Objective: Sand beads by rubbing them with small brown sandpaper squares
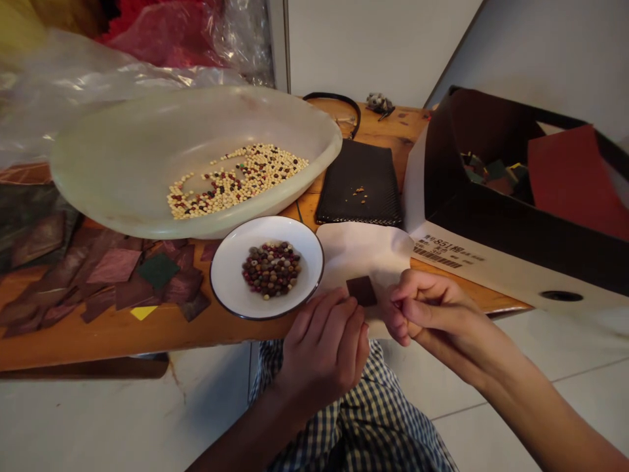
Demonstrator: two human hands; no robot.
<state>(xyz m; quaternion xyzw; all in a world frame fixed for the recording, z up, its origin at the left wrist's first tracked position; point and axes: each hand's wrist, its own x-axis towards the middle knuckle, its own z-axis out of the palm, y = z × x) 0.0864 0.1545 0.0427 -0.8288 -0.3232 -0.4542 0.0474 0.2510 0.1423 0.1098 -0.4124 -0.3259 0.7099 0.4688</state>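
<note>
My left hand (324, 344) is closed, its fingertips pinching a small dark brown square piece (362, 290) at the table's front edge. My right hand (425, 308) is curled shut just right of that piece, fingertips pressed together near its edge; whether it holds anything is hidden. Both hands sit over a white sheet (366, 252). Left of them stands a small white bowl (230, 275) holding several dark mixed beads (272, 267). Behind it is a large pale basin (122, 170) with many cream and dark beads (238, 178).
Dark red, green and yellow square pieces (118, 282) lie scattered on the wooden table (147, 334) at left. A black pouch (361, 183) lies behind the sheet. A black box (515, 196) with coloured pieces stands at right. Plastic bags (98, 65) are piled behind.
</note>
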